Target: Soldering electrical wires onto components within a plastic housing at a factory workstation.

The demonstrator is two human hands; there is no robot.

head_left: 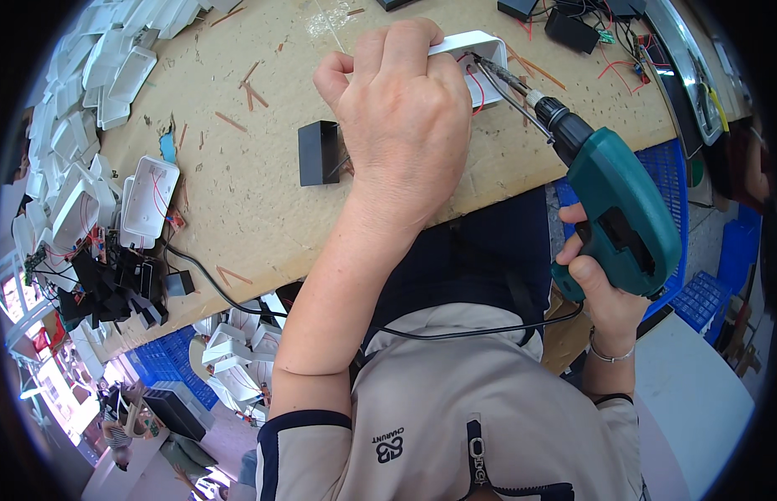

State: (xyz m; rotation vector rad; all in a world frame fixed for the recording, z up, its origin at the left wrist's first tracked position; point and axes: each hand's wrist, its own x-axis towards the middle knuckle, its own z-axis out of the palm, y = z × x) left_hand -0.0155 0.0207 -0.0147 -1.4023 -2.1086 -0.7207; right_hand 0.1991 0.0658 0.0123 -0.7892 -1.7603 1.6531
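Note:
My left hand (405, 113) is closed around a white plastic housing (493, 93) at the far side of the table. Red wires show inside the housing; its near left part is hidden behind my fingers. In my right hand (604, 292) is a green soldering gun (629, 204), gripped by its handle. The gun's thin metal tip, with a feed tube beside it, reaches into the housing's open side. A black box (319, 154) with a short wire lies on the table next to my left wrist.
White housings (125, 75) are piled along the left. Below them lie a wired housing (150, 196) and a heap of black boxes (117, 284). More black boxes (570, 32) and wires sit at the far right. The gun's black cord (455, 336) crosses my front. Brown strips litter the table (238, 184).

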